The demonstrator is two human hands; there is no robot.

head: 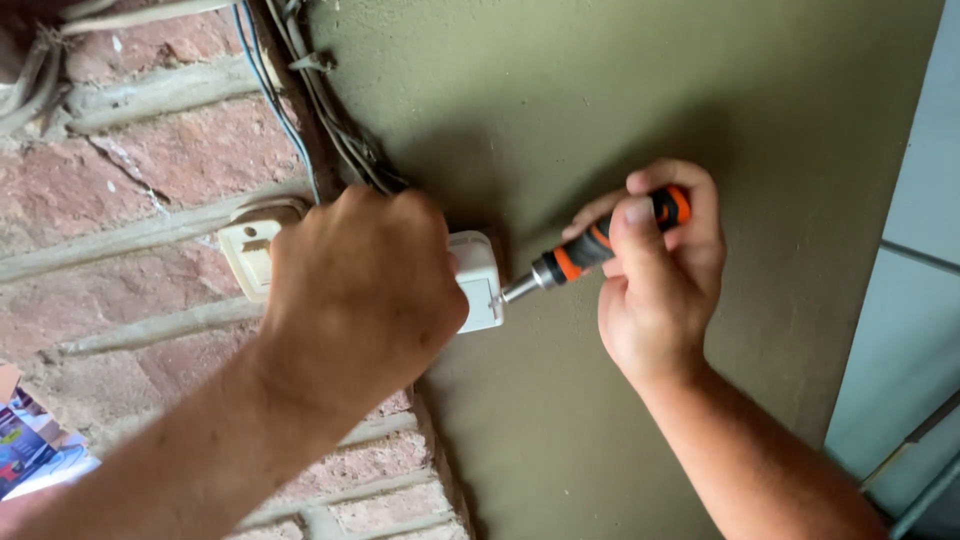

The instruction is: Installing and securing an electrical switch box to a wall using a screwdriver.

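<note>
- Our left hand [365,290] is pressing closed over the white switch box [478,280], steadying it against the olive plastered wall [620,90] beside the brick wall [130,160].
- Our right hand [655,275] is gripping the orange-and-black screwdriver [590,248], tip seated on the box's face; cables [300,110] are running down into it.

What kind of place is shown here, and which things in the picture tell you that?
Probably a building under renovation or electrical work. A bare brick wall meets a green plastered wall, loose cables run between them, and the right hand applies a screwdriver to a white wall socket.
</note>
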